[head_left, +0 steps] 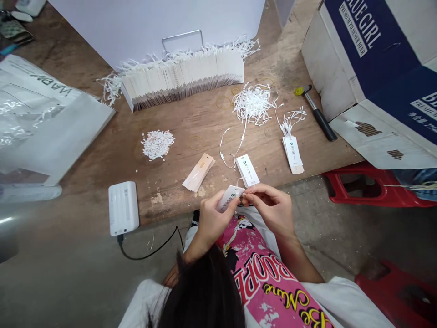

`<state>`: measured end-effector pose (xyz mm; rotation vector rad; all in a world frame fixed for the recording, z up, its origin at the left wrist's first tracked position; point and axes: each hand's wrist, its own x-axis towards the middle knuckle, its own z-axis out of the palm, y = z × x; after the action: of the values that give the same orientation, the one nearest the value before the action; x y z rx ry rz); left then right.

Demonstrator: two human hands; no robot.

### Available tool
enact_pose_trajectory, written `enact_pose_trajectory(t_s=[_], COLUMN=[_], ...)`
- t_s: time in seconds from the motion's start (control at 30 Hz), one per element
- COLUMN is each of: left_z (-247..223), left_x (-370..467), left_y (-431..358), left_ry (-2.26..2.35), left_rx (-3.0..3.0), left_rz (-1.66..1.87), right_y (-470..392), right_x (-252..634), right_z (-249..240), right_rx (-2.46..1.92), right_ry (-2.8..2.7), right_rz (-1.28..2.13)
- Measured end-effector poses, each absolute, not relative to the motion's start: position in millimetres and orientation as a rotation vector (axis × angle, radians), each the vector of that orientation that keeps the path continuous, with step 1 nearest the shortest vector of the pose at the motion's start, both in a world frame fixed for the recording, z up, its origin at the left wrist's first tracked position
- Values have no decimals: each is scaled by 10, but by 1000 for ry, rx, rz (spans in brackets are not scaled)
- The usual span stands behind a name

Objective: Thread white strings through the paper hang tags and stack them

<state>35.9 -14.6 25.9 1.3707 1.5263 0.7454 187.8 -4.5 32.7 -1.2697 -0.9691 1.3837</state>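
My left hand (215,217) pinches a white tag (229,197) with green and black print near the table's front edge. At the tag's right end, the fingers of my right hand (271,207) are pressed together on a thin white string (240,180). Just beyond lies a small stack of printed white tags (247,170). A loose white string (223,146) curves over the wood behind it, reaching a tangled heap of white strings (254,104). Left of my hands are fanned peach-coloured cards (199,172). A bundle of strung tags (292,154) rests to the right.
A long row of strung tags (184,77) stands at the back. Small white pieces (157,145) and a power bank (123,208) with a cable lie left. A hammer (319,114), a cardboard box (368,59) and red stools (367,184) are right; plastic bags (37,123) lie far left.
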Motion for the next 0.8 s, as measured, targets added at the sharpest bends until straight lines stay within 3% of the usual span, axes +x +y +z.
enact_pose_trajectory(t_s=[0.4, 0.8], left_z=[325, 259], left_x=[366, 384], left_y=[-178, -224], left_ry=[1583, 1639], left_rx=[1710, 1719], left_rz=[704, 650], right_y=[-103, -53], right_x=[1823, 1989], right_z=[252, 301], right_rx=[-1287, -1283], right_ry=[-1203, -1489], right_rz=[1119, 1250])
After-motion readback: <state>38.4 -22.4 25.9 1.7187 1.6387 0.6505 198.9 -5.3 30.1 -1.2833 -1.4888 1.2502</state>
